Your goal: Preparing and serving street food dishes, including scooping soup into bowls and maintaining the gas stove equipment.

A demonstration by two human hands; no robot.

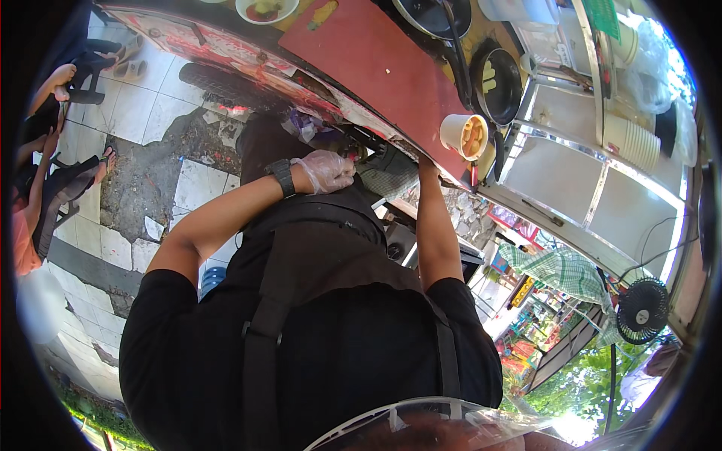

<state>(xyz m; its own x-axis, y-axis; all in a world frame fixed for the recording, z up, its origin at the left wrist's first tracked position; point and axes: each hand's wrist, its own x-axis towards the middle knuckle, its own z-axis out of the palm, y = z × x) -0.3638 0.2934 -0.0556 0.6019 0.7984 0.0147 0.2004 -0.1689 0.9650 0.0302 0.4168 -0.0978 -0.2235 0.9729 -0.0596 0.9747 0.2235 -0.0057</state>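
Note:
My left hand (325,171), in a clear plastic glove, rests by my waist at the dark apron (338,253), its fingers curled; whether it holds anything is unclear. My right forearm (439,225) reaches under the red countertop (372,62), and the hand itself is hidden below the edge. Close to that forearm, a grey cloth (392,172) hangs under the counter. Above, near the counter's right end, stands a paper cup (456,135) with orange-coloured food in it. Beside it lies a black frying pan (503,84) with pale yellow pieces inside.
Another black pan (431,17) and a white bowl (266,10) with food stand at the far side. Stacked paper cups (632,144) are on a shelf at right. A small black fan (642,310) hangs near a checked cloth (555,270). People sit at left on broken-tiled ground (135,113).

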